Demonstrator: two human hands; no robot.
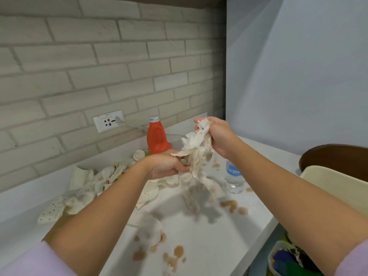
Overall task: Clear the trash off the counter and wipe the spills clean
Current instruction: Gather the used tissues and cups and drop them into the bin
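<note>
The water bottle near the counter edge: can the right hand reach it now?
Probably not yet: the right hand grips the crumpled tissue together with the left hand. The water bottle stands unobstructed just below.

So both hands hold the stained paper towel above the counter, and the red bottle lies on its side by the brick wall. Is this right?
Not quite. The head view shows the red bottle standing upright by the brick wall, not on its side. The rest holds: the left hand and right hand grip the stained paper towel above the counter.
</note>
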